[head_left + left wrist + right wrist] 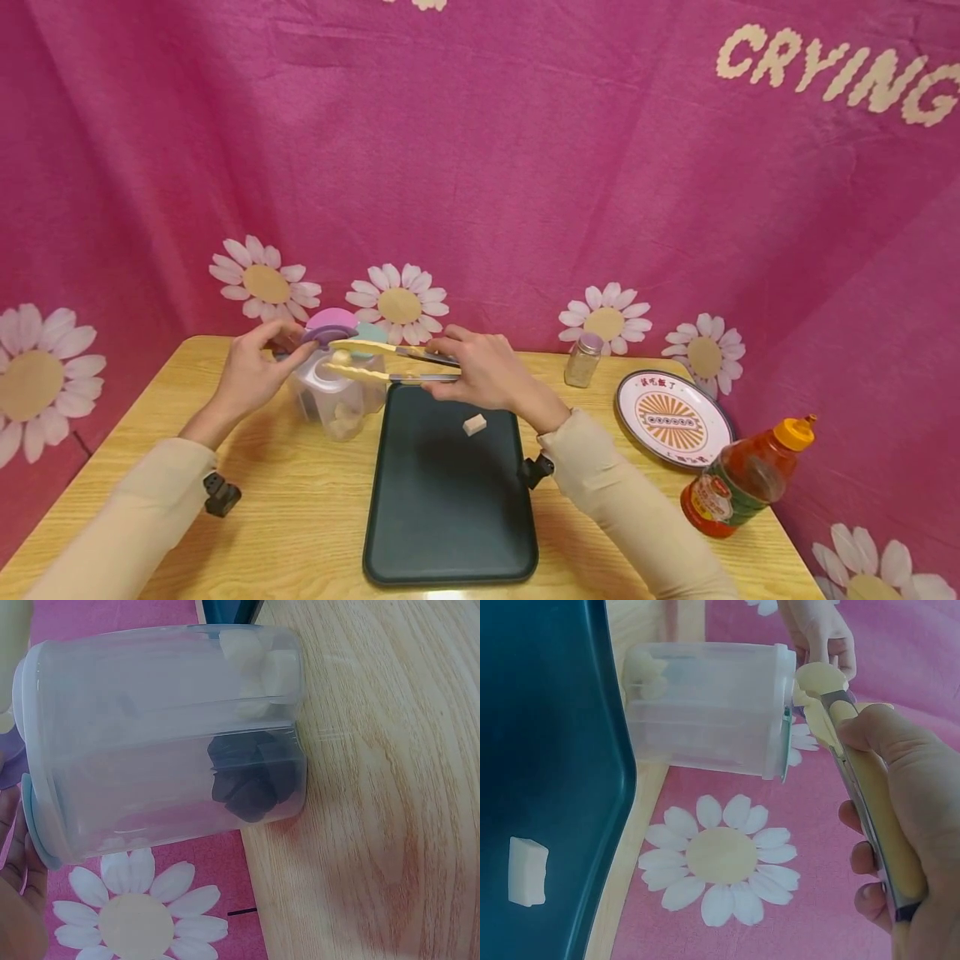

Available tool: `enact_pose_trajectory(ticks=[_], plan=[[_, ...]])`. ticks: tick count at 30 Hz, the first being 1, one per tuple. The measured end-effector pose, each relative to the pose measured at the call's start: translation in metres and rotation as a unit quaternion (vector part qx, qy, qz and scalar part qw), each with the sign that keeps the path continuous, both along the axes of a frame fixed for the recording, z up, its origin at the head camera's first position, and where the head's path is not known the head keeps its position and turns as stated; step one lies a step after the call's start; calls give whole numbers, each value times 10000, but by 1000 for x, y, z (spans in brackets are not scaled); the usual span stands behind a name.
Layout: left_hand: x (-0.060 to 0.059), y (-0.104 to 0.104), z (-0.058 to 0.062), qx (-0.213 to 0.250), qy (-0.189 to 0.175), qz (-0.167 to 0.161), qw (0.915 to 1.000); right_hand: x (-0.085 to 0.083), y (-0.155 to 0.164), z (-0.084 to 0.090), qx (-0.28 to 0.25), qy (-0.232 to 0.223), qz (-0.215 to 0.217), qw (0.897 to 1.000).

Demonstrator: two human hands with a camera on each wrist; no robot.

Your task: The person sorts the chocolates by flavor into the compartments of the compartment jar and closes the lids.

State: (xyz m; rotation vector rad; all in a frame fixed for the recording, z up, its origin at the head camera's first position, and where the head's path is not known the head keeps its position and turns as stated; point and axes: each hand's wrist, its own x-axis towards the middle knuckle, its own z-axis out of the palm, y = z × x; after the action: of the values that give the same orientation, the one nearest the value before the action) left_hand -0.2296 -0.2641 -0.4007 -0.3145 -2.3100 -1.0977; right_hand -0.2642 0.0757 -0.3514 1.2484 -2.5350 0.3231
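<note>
On the far left of the wooden table [285,500], just past the top corner of the dark tray [442,517], I see the clear divided container [337,400] standing upright. My left hand [251,371] is at its top, fingers curled round the purple lid flap [330,323], which is lifted; a teal flap [371,333] sits beside it. In the left wrist view the container [165,742] shows pale cubes in one compartment and a dark lump [251,780] in the next, with pale bits in a third.

My right hand [483,371] grips the handles of the yellow tongs [375,360], squeezing them so the tips pinch a small pale piece [342,357] right above the container's open mouth. In the right wrist view the tongs [870,787] run from my fingers [866,859] up to the container's rim, and the tips are closed on the pale piece [819,677]; the left hand [821,634] is just behind it.

One pale cube [474,424] lies on the tray near its upper right, just under my right wrist. Further right on the table stand a small glass shaker [583,360], a patterned round plate [672,417] and, at the right edge, a reddish bottle with an orange cap [742,479]. A pink cloth with white daisies [480,167] hangs behind everything.
</note>
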Motion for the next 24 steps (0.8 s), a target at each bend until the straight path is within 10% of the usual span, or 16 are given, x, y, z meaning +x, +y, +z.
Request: enact_pose_trajectory(ticks=[24], plan=[[1,1,1,33,-88,38,9999,16,44,-11,-320,204,-56,9993]])
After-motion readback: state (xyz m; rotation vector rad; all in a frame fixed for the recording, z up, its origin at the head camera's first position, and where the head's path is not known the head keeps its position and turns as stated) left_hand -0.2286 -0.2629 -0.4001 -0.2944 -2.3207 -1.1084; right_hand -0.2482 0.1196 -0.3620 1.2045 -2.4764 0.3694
